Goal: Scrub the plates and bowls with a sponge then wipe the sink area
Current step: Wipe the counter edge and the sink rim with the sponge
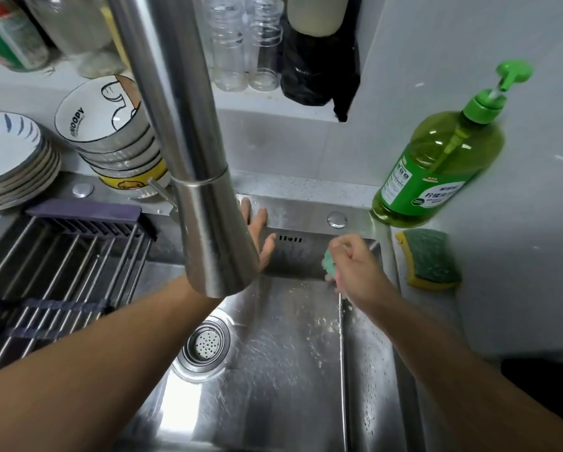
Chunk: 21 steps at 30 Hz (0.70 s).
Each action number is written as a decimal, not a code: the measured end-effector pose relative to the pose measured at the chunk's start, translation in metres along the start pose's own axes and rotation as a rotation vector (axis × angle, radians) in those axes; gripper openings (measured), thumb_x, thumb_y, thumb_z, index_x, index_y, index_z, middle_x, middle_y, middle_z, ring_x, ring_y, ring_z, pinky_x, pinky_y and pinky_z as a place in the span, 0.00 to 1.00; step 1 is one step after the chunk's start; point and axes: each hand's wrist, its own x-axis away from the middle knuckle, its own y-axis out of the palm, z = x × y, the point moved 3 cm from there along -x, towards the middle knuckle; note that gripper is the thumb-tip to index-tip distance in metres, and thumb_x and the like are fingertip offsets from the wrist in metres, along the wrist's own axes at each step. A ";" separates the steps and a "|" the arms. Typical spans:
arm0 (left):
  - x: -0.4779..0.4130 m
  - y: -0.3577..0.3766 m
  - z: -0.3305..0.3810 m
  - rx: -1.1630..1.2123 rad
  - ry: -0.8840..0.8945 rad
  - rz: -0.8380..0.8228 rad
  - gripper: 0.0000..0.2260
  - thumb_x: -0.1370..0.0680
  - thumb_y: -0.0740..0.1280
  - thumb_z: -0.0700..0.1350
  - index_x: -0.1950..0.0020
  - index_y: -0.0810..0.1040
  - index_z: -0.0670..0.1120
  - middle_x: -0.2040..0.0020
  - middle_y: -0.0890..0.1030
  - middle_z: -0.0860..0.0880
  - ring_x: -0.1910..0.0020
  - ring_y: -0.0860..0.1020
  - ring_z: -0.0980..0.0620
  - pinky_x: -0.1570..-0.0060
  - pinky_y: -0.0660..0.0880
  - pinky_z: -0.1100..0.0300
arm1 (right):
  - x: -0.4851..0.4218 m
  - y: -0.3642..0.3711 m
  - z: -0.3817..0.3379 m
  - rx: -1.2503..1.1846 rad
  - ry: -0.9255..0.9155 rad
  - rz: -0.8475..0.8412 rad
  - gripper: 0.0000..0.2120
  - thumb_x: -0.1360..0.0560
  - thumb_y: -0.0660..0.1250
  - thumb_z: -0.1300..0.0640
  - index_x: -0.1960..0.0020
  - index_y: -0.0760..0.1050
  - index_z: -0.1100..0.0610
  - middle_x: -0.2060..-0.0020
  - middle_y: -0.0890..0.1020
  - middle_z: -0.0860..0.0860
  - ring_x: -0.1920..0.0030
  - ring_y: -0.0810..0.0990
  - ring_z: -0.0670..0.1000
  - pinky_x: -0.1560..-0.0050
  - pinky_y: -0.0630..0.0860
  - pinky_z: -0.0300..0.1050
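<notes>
My right hand grips a pale green sponge and holds it against the back wall of the steel sink, near the right corner. My left hand rests with straight fingers on the sink's back rim, partly hidden behind the faucet head. Stacked plates and stacked bowls stand on the counter at the back left. A second green-and-yellow sponge lies on the counter to the right.
A green dish-soap pump bottle stands at the back right corner. A roll-up drying rack covers the sink's left part. The drain strainer sits in the basin floor. Clear jars fill the shelf behind.
</notes>
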 end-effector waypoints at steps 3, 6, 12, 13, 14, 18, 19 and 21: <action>0.005 -0.010 0.014 0.039 -0.036 -0.011 0.33 0.22 0.45 0.61 0.22 0.64 0.47 0.20 0.61 0.37 0.19 0.55 0.38 0.22 0.55 0.43 | -0.012 -0.013 -0.013 0.052 -0.130 0.145 0.08 0.16 0.57 0.48 0.44 0.67 0.53 0.58 0.78 0.52 0.58 0.80 0.52 0.57 0.77 0.52; 0.002 -0.007 0.021 0.039 -0.030 0.044 0.33 0.22 0.43 0.62 0.24 0.65 0.46 0.21 0.62 0.35 0.19 0.55 0.38 0.21 0.54 0.43 | -0.031 -0.017 -0.024 0.166 -0.205 0.222 0.09 0.17 0.57 0.46 0.47 0.67 0.52 0.60 0.76 0.49 0.58 0.77 0.52 0.58 0.74 0.50; 0.004 0.019 0.052 0.051 -0.082 0.085 0.35 0.20 0.45 0.61 0.18 0.60 0.42 0.17 0.54 0.35 0.17 0.50 0.38 0.19 0.44 0.41 | -0.083 0.021 -0.075 0.413 -0.483 0.069 0.16 0.17 0.54 0.43 0.35 0.71 0.48 0.34 0.70 0.41 0.26 0.59 0.52 0.25 0.55 0.56; 0.002 0.021 0.055 0.060 -0.098 0.106 0.34 0.19 0.48 0.60 0.19 0.62 0.41 0.18 0.57 0.34 0.17 0.53 0.37 0.20 0.46 0.40 | -0.092 0.029 -0.079 0.547 -0.532 0.047 0.18 0.17 0.53 0.41 0.31 0.70 0.46 0.25 0.63 0.43 0.22 0.50 0.52 0.23 0.47 0.57; 0.001 0.023 0.056 0.064 -0.107 0.135 0.33 0.19 0.49 0.59 0.19 0.63 0.41 0.19 0.58 0.34 0.18 0.55 0.36 0.20 0.47 0.40 | -0.097 0.035 -0.081 0.667 -0.570 0.049 0.20 0.18 0.52 0.40 0.28 0.68 0.44 0.21 0.56 0.45 0.21 0.45 0.53 0.23 0.42 0.57; 0.001 0.028 0.054 0.068 -0.077 0.141 0.34 0.19 0.54 0.58 0.17 0.58 0.41 0.17 0.56 0.37 0.17 0.50 0.39 0.22 0.46 0.42 | -0.101 0.048 -0.062 0.779 -0.618 0.015 0.21 0.16 0.51 0.43 0.28 0.70 0.47 0.27 0.67 0.48 0.27 0.59 0.52 0.28 0.53 0.50; 0.002 0.027 0.054 0.075 -0.071 0.133 0.34 0.19 0.54 0.59 0.17 0.58 0.41 0.17 0.55 0.38 0.17 0.49 0.40 0.22 0.46 0.42 | -0.101 0.051 -0.062 0.781 -0.636 -0.024 0.20 0.16 0.51 0.45 0.29 0.72 0.49 0.29 0.70 0.49 0.28 0.62 0.51 0.28 0.54 0.49; 0.001 0.024 0.052 0.092 -0.059 0.118 0.35 0.20 0.52 0.61 0.17 0.58 0.43 0.16 0.54 0.39 0.16 0.47 0.41 0.21 0.44 0.44 | -0.105 0.057 -0.075 0.729 -0.660 -0.134 0.21 0.15 0.50 0.48 0.31 0.75 0.54 0.31 0.74 0.51 0.29 0.66 0.51 0.28 0.54 0.44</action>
